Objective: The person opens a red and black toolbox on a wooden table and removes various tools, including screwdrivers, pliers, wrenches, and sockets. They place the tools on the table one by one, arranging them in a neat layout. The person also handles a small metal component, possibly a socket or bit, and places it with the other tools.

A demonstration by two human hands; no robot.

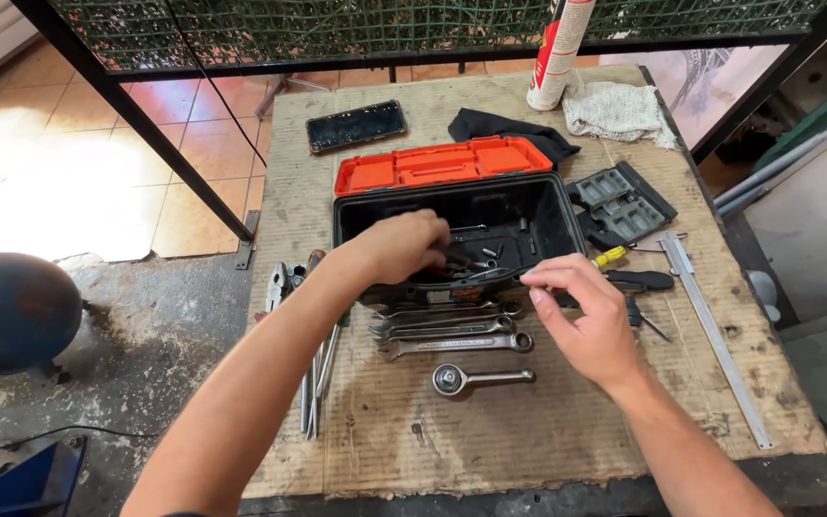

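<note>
Two bare forearms come up from the bottom edge over a worn sheet of corrugated cardboard [490,431] that covers the table. Right hand [586,321], fingers loosely curled with thumb and forefinger pinched near the front rim of the toolbox [547,225]; whether anything small sits in that pinch cannot be told. Left hand [404,247] reaches down into the black plastic toolbox, fingers bent among the loose sockets and bits [485,257] inside; what it grips, if anything, is hidden.

The toolbox is rectangular, matte black, with its orange lid [442,165] swung back. Just in front of it lie three polished steel combination wrenches [452,330] side by side, and nearer still a short ratchet handle [476,378] with a round head. To the left lie pliers [278,284] and long thin metal rods [318,383]. To the right sit a grey compartment tray [619,203], a yellow-handled screwdriver [614,256] and a long steel vernier caliper [710,330]. Farther back are a dark flat phone [356,125], a black cloth [500,126], a knotted white rag [616,112] and a cylindrical cartridge tube [557,53].
</note>
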